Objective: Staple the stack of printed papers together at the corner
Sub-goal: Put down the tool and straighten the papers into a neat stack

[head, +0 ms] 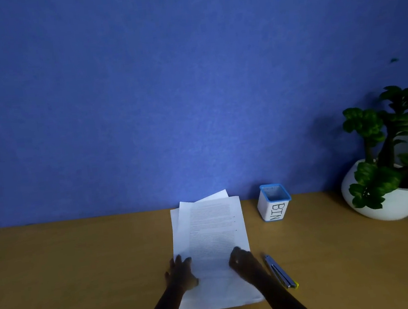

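A loose stack of printed white papers [209, 231] lies on the wooden desk [84, 267], its sheets fanned out of line at the far end. My left hand [181, 273] rests on the stack's left edge with fingers spread flat. My right hand [243, 262] lies on the right side of the stack, fingers curled onto the top sheet. A silver stapler [280, 272] with a yellow tip lies on the desk just right of my right hand, untouched.
A small white and blue mesh container marked BIN [274, 203] stands behind the stapler by the blue wall [165, 83]. A potted green plant in a white bowl [389, 177] sits at the far right.
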Available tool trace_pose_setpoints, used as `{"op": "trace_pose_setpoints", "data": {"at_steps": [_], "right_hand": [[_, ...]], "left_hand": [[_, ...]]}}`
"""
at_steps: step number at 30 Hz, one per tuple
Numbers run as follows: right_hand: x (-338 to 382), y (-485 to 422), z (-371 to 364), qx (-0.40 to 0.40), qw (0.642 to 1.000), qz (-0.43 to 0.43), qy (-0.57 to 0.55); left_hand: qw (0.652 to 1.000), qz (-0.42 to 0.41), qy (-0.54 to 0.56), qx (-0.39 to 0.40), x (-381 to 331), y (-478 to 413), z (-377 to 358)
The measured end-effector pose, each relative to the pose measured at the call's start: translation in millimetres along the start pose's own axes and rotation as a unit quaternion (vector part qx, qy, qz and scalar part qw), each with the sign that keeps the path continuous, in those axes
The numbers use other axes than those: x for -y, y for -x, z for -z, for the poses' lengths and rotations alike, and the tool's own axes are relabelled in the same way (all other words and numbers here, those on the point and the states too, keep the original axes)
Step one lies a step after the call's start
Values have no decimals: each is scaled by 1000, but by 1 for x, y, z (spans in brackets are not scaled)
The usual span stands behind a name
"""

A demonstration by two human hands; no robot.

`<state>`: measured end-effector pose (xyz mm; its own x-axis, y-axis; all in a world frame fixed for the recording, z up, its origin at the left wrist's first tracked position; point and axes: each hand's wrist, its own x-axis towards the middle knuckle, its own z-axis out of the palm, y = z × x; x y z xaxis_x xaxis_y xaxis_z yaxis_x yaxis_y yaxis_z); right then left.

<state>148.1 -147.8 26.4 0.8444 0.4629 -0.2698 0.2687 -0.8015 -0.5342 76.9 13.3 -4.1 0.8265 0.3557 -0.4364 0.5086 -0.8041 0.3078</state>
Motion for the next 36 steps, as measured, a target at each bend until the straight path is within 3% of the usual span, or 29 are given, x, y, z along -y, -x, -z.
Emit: {"op": "trace_pose_setpoints", "data": {"at_steps": [4, 10, 16, 19, 23, 26, 32, 36], "right_hand": [[-11, -15, 39, -53, 997, -51, -16], [-36, -51, 100, -210, 969, -109, -74], [-41, -82, 145, -313, 941, -118, -56], [-39, -97, 161, -322, 935, -137, -59], [-42, -108, 174, -272, 950, -146, -37], [-41, -108, 173, -309, 938, -156, -25], [-45, -98, 154, -346, 924, -120, -110], [-53, -86, 107, -226, 952, -108, -178]], "left_hand": [[1000, 5, 10, -28, -2, 1, -1], [995, 14, 60, -83, -3, -1, -5], [991, 14, 77, -107, -1, 0, -7], [990, 18, 78, -116, -2, 0, -9], [989, 27, 97, -107, -3, 1, -8], [988, 31, 110, -104, -2, 2, -6], [972, 79, 175, -135, -6, 7, -3], [955, 141, 213, -154, -11, 13, 1]]}}
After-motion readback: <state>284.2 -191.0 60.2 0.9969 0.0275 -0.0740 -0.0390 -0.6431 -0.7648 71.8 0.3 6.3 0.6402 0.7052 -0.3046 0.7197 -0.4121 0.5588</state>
